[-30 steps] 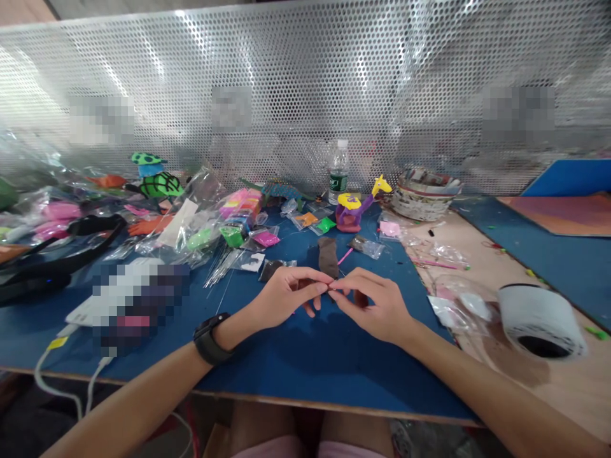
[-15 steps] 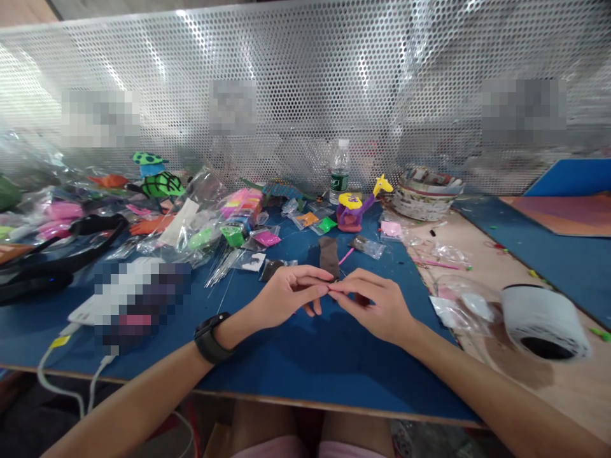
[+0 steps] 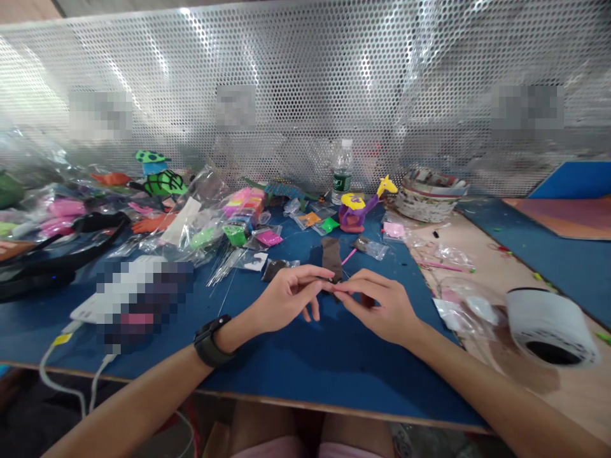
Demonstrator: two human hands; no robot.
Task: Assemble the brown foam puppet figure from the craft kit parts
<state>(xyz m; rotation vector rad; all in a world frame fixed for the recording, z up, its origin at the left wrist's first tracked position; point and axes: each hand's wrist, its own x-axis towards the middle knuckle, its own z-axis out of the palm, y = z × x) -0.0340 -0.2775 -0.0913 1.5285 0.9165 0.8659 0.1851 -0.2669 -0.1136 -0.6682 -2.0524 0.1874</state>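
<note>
My left hand and my right hand meet over the blue table, fingertips pinched close together. What lies between the fingertips is small and mostly hidden; I cannot make it out. Just beyond the fingers is a flat grey-brown strip, which looks like modelling clay. A thin pink stick lies to its right. Near my left hand is a small bag of dark clay. Another clear packet with something dark rests beyond my right hand.
A purple and yellow giraffe figure, a water bottle and a paper basket stand along the back. Bagged coloured clay and thin wires lie left. A white roll sits right; a white power bank with cables lies left.
The view has shifted slightly. My hands stay pinched together in nearly the same place, with only small finger movement.
</note>
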